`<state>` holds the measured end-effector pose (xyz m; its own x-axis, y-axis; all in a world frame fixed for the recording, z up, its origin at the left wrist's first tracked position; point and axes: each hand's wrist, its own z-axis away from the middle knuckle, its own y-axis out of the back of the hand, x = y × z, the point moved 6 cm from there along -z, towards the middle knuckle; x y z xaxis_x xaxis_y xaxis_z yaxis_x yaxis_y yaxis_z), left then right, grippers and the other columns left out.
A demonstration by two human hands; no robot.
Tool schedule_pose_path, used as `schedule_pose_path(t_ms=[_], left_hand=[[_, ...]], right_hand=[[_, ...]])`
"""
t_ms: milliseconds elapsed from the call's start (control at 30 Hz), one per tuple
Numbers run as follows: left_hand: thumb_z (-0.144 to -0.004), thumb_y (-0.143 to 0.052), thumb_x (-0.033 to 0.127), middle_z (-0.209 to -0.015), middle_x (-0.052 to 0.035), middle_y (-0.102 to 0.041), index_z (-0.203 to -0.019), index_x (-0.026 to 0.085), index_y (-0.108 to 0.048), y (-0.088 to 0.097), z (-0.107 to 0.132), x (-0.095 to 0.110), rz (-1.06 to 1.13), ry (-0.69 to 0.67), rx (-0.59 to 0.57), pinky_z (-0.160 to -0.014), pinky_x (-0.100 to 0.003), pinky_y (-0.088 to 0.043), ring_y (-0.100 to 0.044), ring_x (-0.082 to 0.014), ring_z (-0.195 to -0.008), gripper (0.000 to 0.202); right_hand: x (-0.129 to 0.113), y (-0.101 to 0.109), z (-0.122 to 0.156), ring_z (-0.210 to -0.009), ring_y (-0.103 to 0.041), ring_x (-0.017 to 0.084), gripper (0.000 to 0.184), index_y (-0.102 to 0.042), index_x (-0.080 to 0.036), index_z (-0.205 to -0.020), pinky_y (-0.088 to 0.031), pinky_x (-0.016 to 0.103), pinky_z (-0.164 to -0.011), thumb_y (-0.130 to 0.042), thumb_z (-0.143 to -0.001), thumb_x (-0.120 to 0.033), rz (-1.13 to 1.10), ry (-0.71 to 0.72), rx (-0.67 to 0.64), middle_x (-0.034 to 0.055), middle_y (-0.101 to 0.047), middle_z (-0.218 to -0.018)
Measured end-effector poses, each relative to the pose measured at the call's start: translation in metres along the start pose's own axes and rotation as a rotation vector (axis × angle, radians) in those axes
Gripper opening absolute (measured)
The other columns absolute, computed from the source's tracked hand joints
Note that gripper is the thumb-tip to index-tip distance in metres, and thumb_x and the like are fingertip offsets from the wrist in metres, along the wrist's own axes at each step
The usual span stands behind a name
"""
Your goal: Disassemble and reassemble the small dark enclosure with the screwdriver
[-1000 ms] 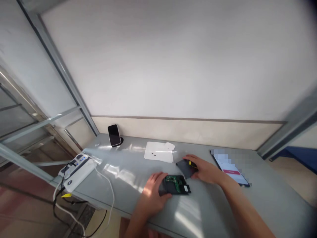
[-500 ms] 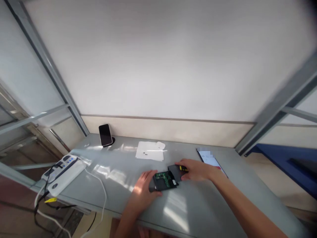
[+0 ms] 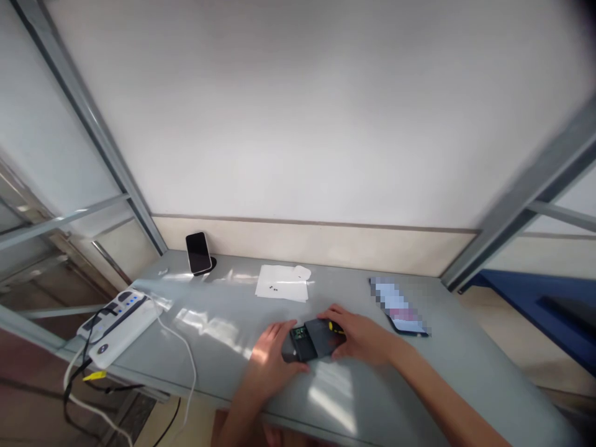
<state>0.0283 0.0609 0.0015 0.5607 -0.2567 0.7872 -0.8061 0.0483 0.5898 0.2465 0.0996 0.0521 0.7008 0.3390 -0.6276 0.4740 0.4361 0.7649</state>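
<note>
My left hand point(image 3: 270, 357) is closed round the left end of a dark rectangular device casing point(image 3: 305, 352), fingers on its far edge and thumb on its near edge. Part of a green circuit board point(image 3: 300, 333) shows inside the casing. A flat dark grey cover point(image 3: 321, 337) lies over the right part of the casing and hides the rest of the board. My right hand point(image 3: 356, 335) grips the right end of this cover, where a bit of yellow shows by the fingers. Casing and cover are low over the grey tabletop, between both hands.
White paper sheets point(image 3: 282, 285) with several tiny dark pieces lie behind the hands. A phone point(image 3: 398, 307) lies to the right. Another phone point(image 3: 198, 252) leans on a stand at the back left. A white power strip point(image 3: 123, 326) with cables sits at the left edge.
My right hand has brought the cover left over the casing, so less of the circuit board shows. My left hand has stayed almost in place on the casing.
</note>
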Motion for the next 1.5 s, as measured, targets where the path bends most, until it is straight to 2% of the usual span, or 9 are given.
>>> schedule_pose_path(t_ms=[433,533,700,833,1167,1300,1367,1433,1500], left_hand=[[-0.054,-0.1,0.023,-0.134,-0.0098,-0.07,-0.146,0.026,-0.059,-0.002,0.002,-0.006,-0.071,0.018,0.01,-0.115,-0.056,-0.05,-0.062,-0.0402,-0.131,0.101],[-0.059,-0.098,0.021,-0.14,-0.0095,-0.068,-0.147,0.027,-0.059,0.0,0.003,-0.006,-0.067,0.073,0.0,-0.118,-0.056,-0.047,-0.059,-0.0395,-0.134,0.097],[-0.066,-0.092,0.016,-0.144,-0.0064,-0.066,-0.149,0.032,-0.058,0.002,0.005,-0.008,-0.032,0.092,-0.006,-0.12,-0.054,-0.045,-0.059,-0.0348,-0.136,0.091],[-0.067,-0.088,0.011,-0.144,-0.0052,-0.067,-0.15,0.033,-0.057,0.001,0.006,-0.016,-0.022,0.13,0.002,-0.12,-0.051,-0.046,-0.06,-0.0325,-0.135,0.091],[-0.069,-0.083,0.011,-0.141,-0.0073,-0.07,-0.142,0.029,-0.064,-0.001,0.003,-0.018,-0.066,-0.028,0.005,-0.117,-0.053,-0.05,-0.063,-0.0334,-0.131,0.077],[-0.077,-0.073,0.012,-0.147,-0.0086,-0.065,-0.146,0.028,-0.06,0.004,0.006,-0.006,-0.061,-0.144,0.007,-0.12,-0.055,-0.047,-0.058,-0.0329,-0.138,0.071],[-0.078,-0.071,0.011,-0.146,-0.0094,-0.066,-0.145,0.027,-0.06,0.004,0.006,-0.004,-0.054,-0.147,0.002,-0.119,-0.055,-0.046,-0.058,-0.0333,-0.138,0.07],[-0.075,-0.072,0.01,-0.145,-0.0099,-0.066,-0.144,0.026,-0.061,0.004,0.005,-0.003,-0.043,-0.125,-0.008,-0.12,-0.056,-0.046,-0.057,-0.0342,-0.138,0.071],[-0.072,-0.073,0.009,-0.145,-0.0094,-0.067,-0.143,0.027,-0.062,0.004,0.004,-0.003,-0.033,-0.094,-0.014,-0.121,-0.056,-0.045,-0.057,-0.0343,-0.138,0.073]], right_hand=[[-0.017,-0.022,-0.009,-0.1,-0.076,0.028,0.08,-0.064,-0.031,-0.143,-0.055,0.032,-0.086,-0.091,-0.068,-0.021,0.057,0.012,-0.009,0.0077,-0.065,-0.135],[-0.016,-0.021,-0.007,-0.095,-0.077,0.025,0.08,-0.063,-0.033,-0.145,-0.055,0.03,-0.085,-0.088,-0.071,-0.02,0.024,0.03,-0.012,0.0063,-0.065,-0.135],[-0.017,-0.019,-0.009,-0.106,-0.075,0.033,0.08,-0.06,-0.035,-0.15,-0.055,0.035,-0.087,-0.087,-0.074,-0.026,0.172,0.027,0.002,0.008,-0.065,-0.142],[-0.021,-0.022,-0.013,-0.099,-0.076,0.032,0.076,-0.063,-0.032,-0.146,-0.055,0.034,-0.083,-0.087,-0.074,-0.03,0.195,0.07,0.028,0.0086,-0.071,-0.129],[-0.017,-0.032,-0.003,-0.098,-0.075,0.03,0.074,-0.059,-0.029,-0.149,-0.057,0.038,-0.087,-0.083,-0.079,-0.031,0.047,0.093,0.082,0.0108,-0.066,-0.138],[-0.015,-0.011,-0.003,-0.108,-0.07,0.027,0.043,-0.067,-0.029,-0.135,-0.055,0.038,-0.097,-0.07,-0.094,-0.037,-0.167,0.157,0.129,0.008,-0.069,-0.13],[-0.009,0.014,-0.004,-0.1,-0.068,0.024,0.027,-0.07,-0.027,-0.117,-0.055,0.037,-0.093,-0.053,-0.104,-0.043,-0.27,0.147,0.291,0.0066,-0.071,-0.113],[-0.002,0.041,-0.005,-0.096,-0.065,0.023,0.031,-0.068,-0.025,-0.111,-0.055,0.034,-0.085,-0.052,-0.104,-0.051,-0.352,0.142,0.489,0.0059,-0.069,-0.103],[0.005,0.063,-0.005,-0.091,-0.063,0.021,0.037,-0.069,-0.025,-0.111,-0.053,0.03,-0.077,-0.053,-0.103,-0.058,-0.463,0.173,0.697,0.0065,-0.067,-0.109]])
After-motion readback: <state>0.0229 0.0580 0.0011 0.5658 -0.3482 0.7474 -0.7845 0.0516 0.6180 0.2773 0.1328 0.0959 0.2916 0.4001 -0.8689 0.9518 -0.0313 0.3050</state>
